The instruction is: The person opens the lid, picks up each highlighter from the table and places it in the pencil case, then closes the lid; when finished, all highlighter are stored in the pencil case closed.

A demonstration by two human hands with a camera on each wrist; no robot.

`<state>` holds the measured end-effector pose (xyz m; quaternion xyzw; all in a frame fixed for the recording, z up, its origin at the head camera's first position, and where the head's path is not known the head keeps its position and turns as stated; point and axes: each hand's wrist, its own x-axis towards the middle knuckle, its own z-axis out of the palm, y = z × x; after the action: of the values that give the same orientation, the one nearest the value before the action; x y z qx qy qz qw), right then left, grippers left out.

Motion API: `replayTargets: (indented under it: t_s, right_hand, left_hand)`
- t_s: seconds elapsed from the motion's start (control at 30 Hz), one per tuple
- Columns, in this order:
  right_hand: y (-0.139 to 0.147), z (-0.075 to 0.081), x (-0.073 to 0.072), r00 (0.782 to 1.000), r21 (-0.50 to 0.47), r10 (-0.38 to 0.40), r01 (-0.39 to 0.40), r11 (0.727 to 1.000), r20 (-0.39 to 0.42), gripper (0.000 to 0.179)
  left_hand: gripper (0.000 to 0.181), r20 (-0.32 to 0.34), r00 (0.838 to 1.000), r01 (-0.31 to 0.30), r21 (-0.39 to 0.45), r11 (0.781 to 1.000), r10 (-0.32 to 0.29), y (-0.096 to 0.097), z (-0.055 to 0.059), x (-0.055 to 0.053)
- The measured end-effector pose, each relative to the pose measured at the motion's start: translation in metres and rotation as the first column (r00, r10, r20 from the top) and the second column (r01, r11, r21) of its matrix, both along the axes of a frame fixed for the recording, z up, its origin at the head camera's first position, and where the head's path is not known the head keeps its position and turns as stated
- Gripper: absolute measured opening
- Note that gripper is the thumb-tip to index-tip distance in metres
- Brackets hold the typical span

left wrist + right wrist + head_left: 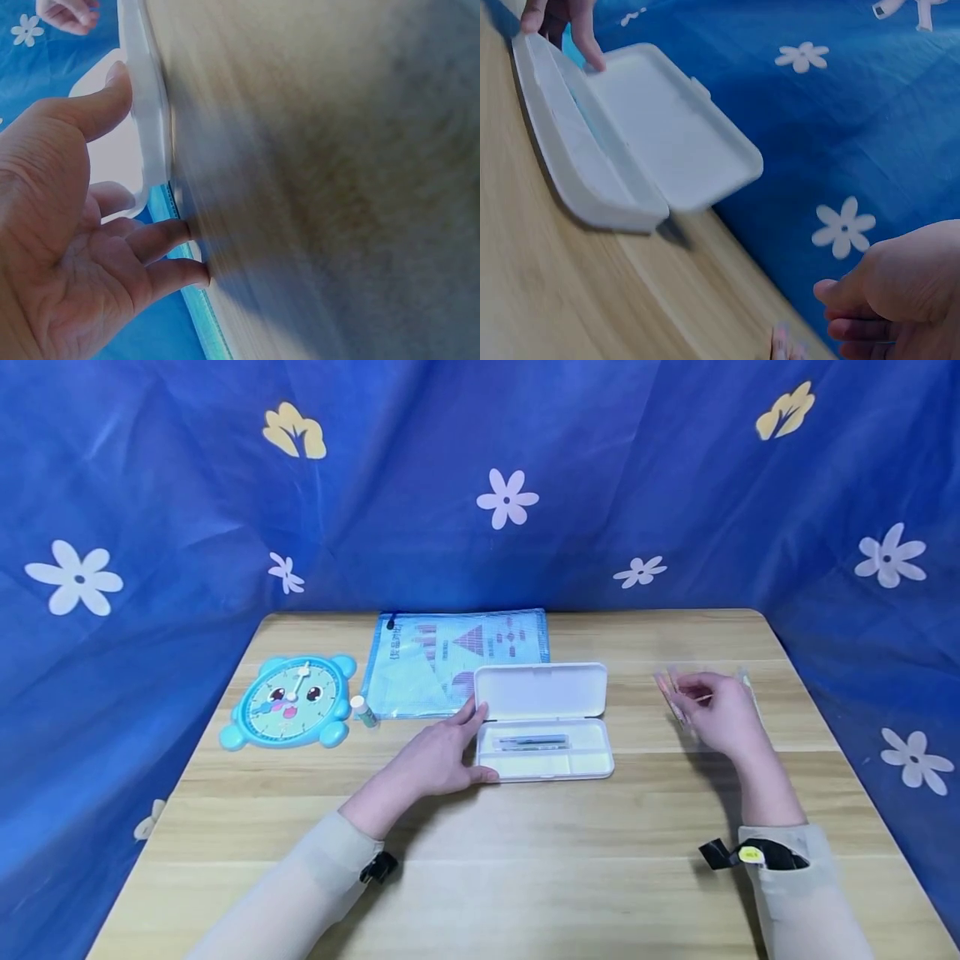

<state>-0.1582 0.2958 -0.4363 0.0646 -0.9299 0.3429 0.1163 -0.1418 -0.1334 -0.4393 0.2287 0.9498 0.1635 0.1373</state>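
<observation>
A white pencil case [543, 762] lies with its lid [540, 691] raised, and pens [532, 742] rest in its rear compartment. At its left end my left hand [438, 758] holds it, thumb at the front corner, fingers by the hinge. To the right of the case, my right hand [720, 714] hovers low over the table, fingers loosely bent. Slim pens with pinkish ends [780, 343] are just below its fingertips. Nothing shows between the thumb and fingers in the right wrist view. Another slim clear item [748, 689] is partly hidden behind this hand.
A blue mesh zip pouch [420, 664] lies behind the case, partly under its lid. Left of it stand a small glue stick [364, 712] and a blue toy clock [291, 702]. Blue floral cloth [420, 510] hangs around the wooden table [525, 877].
</observation>
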Motion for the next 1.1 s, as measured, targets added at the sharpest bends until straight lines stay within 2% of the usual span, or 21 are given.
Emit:
replayTargets:
  t_s: [0.23,0.4,0.7,0.9,1.1]
  right_hand:
    - [0.016,-0.009,0.007,0.995,0.044,-0.030,0.026,0.999,0.093,0.018]
    - [0.013,-0.016,0.007,0.996,0.060,-0.023,0.017,0.998,0.089,0.016]
    - [-0.003,-0.027,0.000,0.993,0.148,-0.043,0.026,0.989,0.114,0.017]
    - [-0.009,-0.026,-0.001,0.987,0.141,-0.074,0.053,0.989,0.144,0.010]
    - [-0.010,-0.026,0.002,0.989,0.094,-0.065,0.053,0.994,0.132,0.008]
  left_hand:
    - [0.116,0.001,1.000,-0.001,-0.002,1.000,0.001,0.001,-0.001,-0.002]
    - [0.116,-0.001,1.000,0.001,-0.007,1.000,-0.001,0.001,0.000,-0.003]
    - [0.116,0.010,1.000,-0.006,-0.004,1.000,0.006,0.001,0.000,-0.001]
    - [0.117,0.002,1.000,-0.011,-0.006,1.000,0.011,0.001,0.000,-0.002]
    - [0.117,0.004,1.000,-0.009,-0.009,1.000,0.009,0.000,-0.001,-0.001]
